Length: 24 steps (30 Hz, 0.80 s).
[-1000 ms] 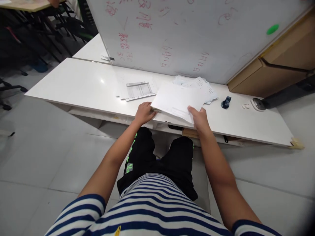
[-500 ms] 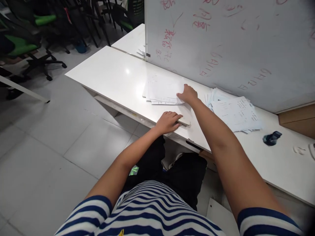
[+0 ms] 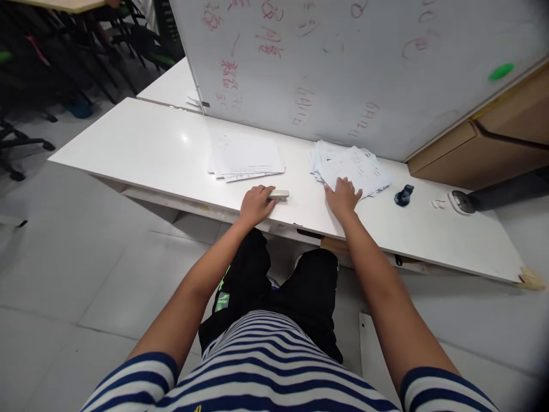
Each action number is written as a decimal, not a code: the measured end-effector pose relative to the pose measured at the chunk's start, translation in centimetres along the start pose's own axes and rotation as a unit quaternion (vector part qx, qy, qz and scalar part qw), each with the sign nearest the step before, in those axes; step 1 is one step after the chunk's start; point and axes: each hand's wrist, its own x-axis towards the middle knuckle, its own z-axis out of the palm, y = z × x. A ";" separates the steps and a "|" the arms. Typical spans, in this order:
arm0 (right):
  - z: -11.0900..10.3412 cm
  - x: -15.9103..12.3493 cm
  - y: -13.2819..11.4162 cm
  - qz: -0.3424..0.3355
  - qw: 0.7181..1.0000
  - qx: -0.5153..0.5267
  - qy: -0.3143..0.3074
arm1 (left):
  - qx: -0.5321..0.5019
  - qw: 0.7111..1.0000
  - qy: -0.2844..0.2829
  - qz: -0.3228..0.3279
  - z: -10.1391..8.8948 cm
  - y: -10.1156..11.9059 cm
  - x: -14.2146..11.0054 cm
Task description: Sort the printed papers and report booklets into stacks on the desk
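My left hand (image 3: 256, 205) is wrapped round a pale stapler (image 3: 279, 195), which rests on the white desk near its front edge. The stapler's far end sticks out past my fingers. My right hand (image 3: 343, 199) lies at the near edge of a messy pile of printed papers (image 3: 349, 166), fingers spread, fingertips touching the top sheet. A neater stack of papers (image 3: 249, 155) sits on the desk to the left, beyond the stapler, with no hand on it.
A whiteboard (image 3: 326, 74) with red writing stands along the back of the desk (image 3: 128, 149). To the right are a dark blue object (image 3: 404, 195), a small pale item (image 3: 438, 203) and a round dark-topped object (image 3: 462, 201). Cardboard boxes (image 3: 446, 146) stand behind them.
My right hand has left the neater stack and moved right to the messy pile. My left hand stays on the stapler. The view has turned to the right.
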 end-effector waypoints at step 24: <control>-2.8 -5.3 0.3 -0.086 0.995 -0.040 0.015 | 0.041 0.989 0.074 -0.125 0.4 0.8 -0.3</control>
